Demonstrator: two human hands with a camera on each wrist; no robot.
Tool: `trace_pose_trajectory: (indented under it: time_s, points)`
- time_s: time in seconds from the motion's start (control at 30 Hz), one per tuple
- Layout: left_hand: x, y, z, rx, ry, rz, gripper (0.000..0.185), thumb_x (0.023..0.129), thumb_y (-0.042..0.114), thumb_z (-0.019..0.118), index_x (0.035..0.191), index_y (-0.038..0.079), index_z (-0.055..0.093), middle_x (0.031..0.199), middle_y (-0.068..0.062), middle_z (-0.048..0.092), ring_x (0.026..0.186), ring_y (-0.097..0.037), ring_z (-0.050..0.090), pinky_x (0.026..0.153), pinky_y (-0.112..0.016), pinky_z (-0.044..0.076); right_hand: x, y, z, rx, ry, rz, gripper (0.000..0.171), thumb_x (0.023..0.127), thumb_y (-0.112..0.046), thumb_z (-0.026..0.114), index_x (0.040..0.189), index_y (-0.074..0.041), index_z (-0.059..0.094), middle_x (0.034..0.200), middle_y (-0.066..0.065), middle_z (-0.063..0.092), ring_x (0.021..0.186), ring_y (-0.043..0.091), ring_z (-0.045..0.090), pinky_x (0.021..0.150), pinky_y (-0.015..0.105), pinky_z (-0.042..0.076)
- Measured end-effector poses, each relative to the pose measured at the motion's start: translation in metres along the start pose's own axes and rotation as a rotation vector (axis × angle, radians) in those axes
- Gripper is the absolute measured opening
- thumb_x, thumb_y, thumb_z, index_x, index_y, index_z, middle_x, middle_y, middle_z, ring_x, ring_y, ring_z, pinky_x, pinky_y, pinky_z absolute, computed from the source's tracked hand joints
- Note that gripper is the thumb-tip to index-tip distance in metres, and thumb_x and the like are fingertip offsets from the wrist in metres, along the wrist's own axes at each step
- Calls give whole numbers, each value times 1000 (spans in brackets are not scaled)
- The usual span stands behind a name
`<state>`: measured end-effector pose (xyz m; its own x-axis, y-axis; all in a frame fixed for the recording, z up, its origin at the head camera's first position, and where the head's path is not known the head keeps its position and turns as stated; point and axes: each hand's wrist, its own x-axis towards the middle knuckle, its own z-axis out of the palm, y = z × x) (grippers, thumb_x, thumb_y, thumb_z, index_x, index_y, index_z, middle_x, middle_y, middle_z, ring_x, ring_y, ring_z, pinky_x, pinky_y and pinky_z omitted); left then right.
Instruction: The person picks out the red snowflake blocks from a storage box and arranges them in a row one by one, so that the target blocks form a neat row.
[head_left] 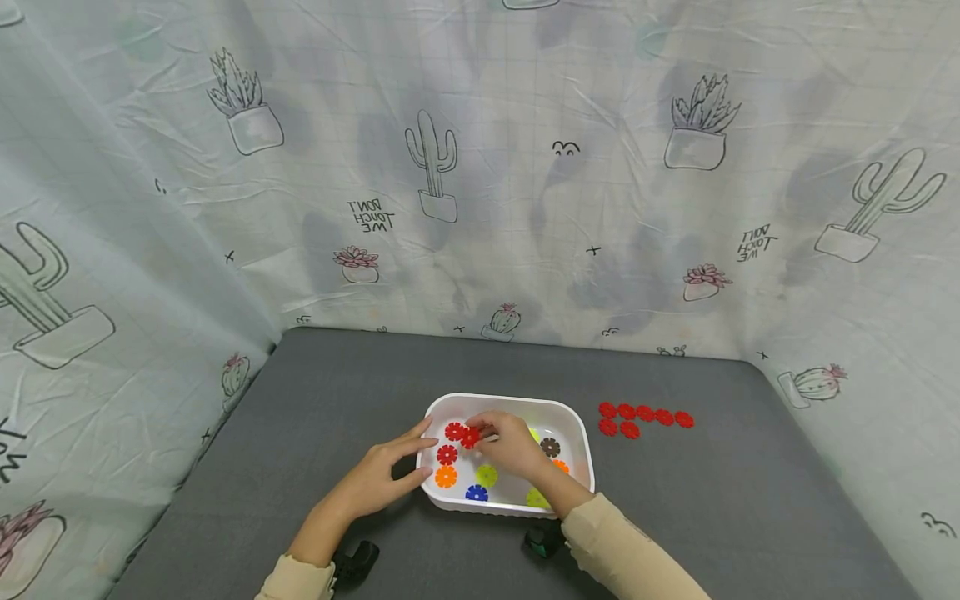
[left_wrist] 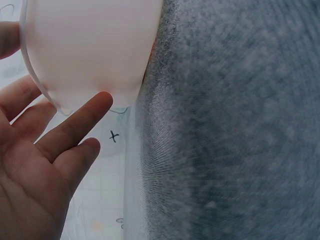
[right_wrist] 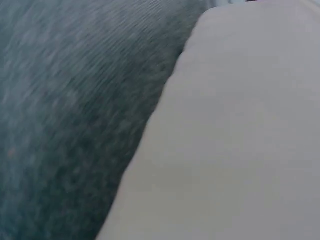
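Note:
A white plastic tray stands on the grey table, with flower-shaped notched discs inside. My right hand reaches in over it and pinches a red disc between thumb and fingers. Close by lie two more red discs, one of them this red disc, above an orange disc. My left hand rests against the tray's left end with fingers spread, fingertips at the rim. In the left wrist view, two fairly straight fingers lie along its outer wall. The right wrist view shows the tray's side, without the hand.
Also in the tray are a blue disc, a yellow-green disc and a brown disc. Right of the tray, several red discs lie in two rows on the table. A patterned curtain hangs behind.

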<state>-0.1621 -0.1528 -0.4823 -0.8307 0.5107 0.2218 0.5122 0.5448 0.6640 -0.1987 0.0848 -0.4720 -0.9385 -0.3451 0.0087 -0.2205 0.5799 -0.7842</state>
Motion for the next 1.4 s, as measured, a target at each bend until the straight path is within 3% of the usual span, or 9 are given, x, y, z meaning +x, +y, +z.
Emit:
trace_pose_trajectory:
  time_s: [0.37,0.67,0.93,1.17,1.4]
  points:
    - [1,-5,4,15,1,14,44,86,40,55,125,20,54,144,6,32,127,-17,38,97,-49,37,-13,-3,-12,155,88,-61,32,80,-4,63,112,-3,61,107,9,64,92,22,61,78,28,52]
    - [-2,-3,5,14,2,3,44,85,37,58,125,19,54,143,6,33,126,-17,40,97,-48,38,-37,6,-27,225,250,58,35,79,-3,64,112,-14,62,109,2,62,96,18,58,78,24,52]
    - [-3,-5,7,10,3,-12,44,85,37,58,126,20,53,144,6,32,127,-16,39,97,-47,38,-62,14,-59,383,319,73,33,82,-5,62,114,-8,60,106,8,62,92,20,56,73,20,51]
    - [-3,-7,9,15,4,-9,44,86,36,57,126,20,52,144,5,32,126,-18,40,97,-47,38,-80,29,-86,358,458,-4,34,81,-9,64,115,-2,58,107,15,59,86,11,56,72,14,50]
    - [-3,-6,8,0,-4,-33,44,86,39,56,126,20,52,144,7,31,127,-16,39,97,-48,38,-91,55,-108,335,562,8,38,81,-12,65,116,-1,57,99,-3,59,84,2,53,69,13,49]
